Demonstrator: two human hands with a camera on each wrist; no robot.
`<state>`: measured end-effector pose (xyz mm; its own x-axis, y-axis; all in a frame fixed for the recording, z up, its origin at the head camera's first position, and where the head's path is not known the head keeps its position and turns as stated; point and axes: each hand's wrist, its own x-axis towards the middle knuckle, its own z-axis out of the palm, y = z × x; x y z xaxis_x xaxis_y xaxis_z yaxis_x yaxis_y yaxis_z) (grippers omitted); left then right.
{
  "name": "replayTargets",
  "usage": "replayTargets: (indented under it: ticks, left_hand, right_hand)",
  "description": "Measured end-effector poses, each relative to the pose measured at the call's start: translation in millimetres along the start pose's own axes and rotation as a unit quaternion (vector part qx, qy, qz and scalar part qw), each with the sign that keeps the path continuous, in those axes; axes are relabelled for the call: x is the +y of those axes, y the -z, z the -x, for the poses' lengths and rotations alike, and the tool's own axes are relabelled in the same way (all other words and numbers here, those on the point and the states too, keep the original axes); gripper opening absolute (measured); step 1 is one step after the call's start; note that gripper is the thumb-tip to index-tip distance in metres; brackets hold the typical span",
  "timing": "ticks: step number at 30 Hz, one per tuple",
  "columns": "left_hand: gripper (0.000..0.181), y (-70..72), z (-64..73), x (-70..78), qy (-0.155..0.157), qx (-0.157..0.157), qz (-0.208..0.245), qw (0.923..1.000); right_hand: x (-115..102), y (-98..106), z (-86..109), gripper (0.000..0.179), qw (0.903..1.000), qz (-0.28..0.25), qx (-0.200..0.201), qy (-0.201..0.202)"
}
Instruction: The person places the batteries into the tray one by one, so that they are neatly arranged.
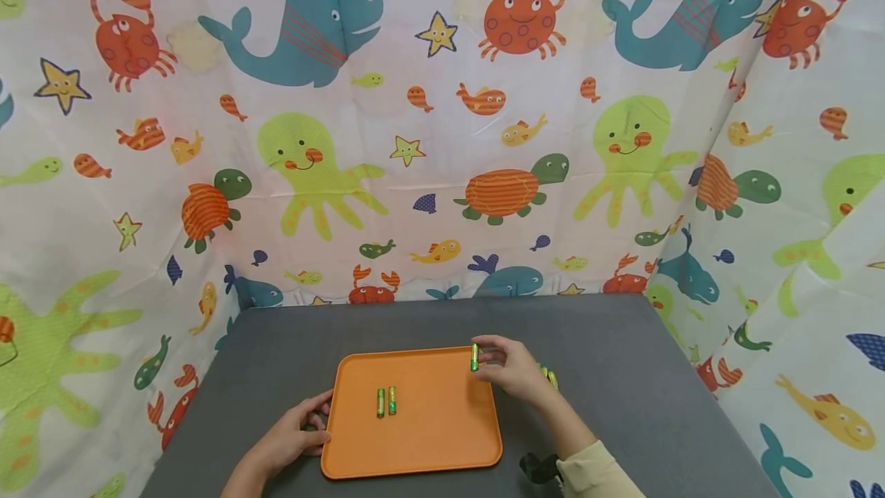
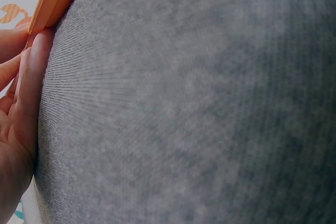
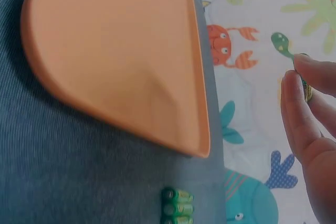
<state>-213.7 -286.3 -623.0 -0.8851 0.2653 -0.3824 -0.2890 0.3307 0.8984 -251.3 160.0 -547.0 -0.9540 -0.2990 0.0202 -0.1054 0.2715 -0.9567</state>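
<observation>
A shallow orange tray (image 1: 429,444) lies on the grey table. Two green-and-gold batteries, a left one (image 1: 380,403) and a right one (image 1: 392,400), stand side by side in its left half. My left hand (image 1: 293,433) holds the tray's left edge, its fingertips and thumb at the rim (image 2: 50,1). Above the tray's far right corner, my right hand (image 1: 512,367) pinches another battery (image 1: 475,357) between thumb and fingers, upright in the head view. The right wrist view shows only a sliver of this battery (image 3: 306,90) behind the fingers.
Several more batteries (image 3: 177,208) lie in a row on the table right of the tray, partly hidden behind my right hand in the head view. A curtain (image 1: 429,137) printed with sea animals surrounds the grey table (image 1: 594,344). A black object (image 1: 539,469) sits by my right sleeve.
</observation>
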Motion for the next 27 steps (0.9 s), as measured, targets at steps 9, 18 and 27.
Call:
replayTargets:
  ticks: [9, 18, 27]
  left_hand:
    - [0.086, 1.9, -2.5, -1.9, -0.009, -0.010, 0.003, 0.9999]
    - [0.085, 0.6, -0.1, -0.1, -0.004, -0.006, -0.003, 1.0000]
    - [0.085, 1.7, 1.4, 0.8, -0.007, -0.013, -0.006, 0.9999]
  right_hand:
    - [-1.9, -16.3, -7.2, 0.055, 0.9997, 0.008, -0.023, -0.004]
    - [1.4, -37.1, -13.5, 0.049, 0.9997, 0.009, -0.021, 0.006]
    - [3.5, -62.5, -17.6, 0.051, 0.9981, 0.023, -0.057, 0.010]
